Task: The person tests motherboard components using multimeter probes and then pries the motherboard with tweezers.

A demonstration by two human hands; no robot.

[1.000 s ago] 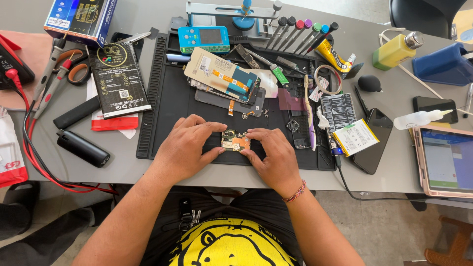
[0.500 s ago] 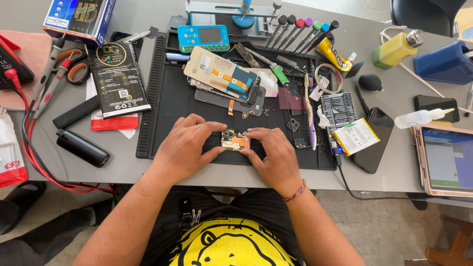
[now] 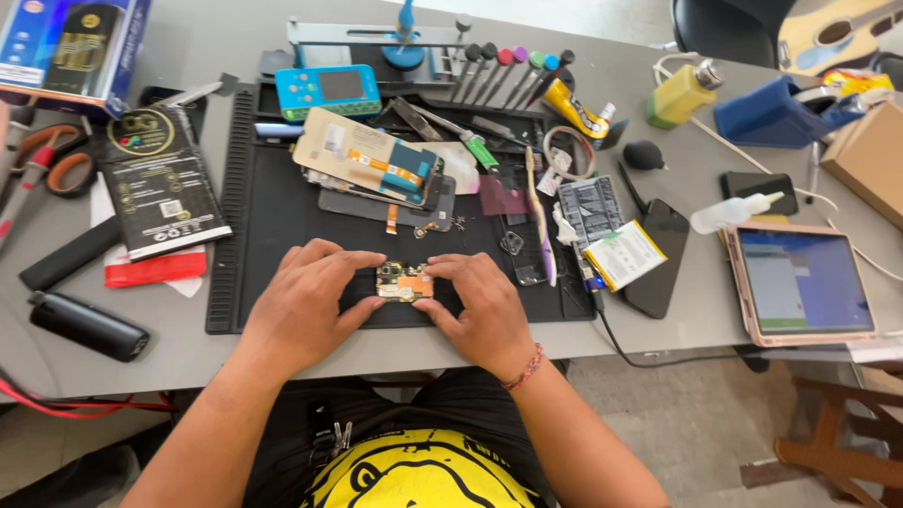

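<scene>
Both my hands rest on the front part of a black work mat [image 3: 273, 216]. My left hand [image 3: 306, 301] and my right hand [image 3: 480, 306] hold between their fingertips a small opened phone part [image 3: 403, 281] with an orange patch and bare circuitry. The fingers cover its left and right ends. Just beyond it lies a phone screen panel [image 3: 367, 155], back side up, with orange flex cables, stacked on darker phone parts [image 3: 376, 202].
A row of screwdrivers [image 3: 508, 71], a turquoise handheld device [image 3: 329, 89], tweezers and a toothbrush [image 3: 538, 212] lie on the mat. A battery [image 3: 625, 254], black phone [image 3: 663, 263], tablet [image 3: 804, 282] and squeeze bottles are at right; black packet [image 3: 160, 179], scissors and box at left.
</scene>
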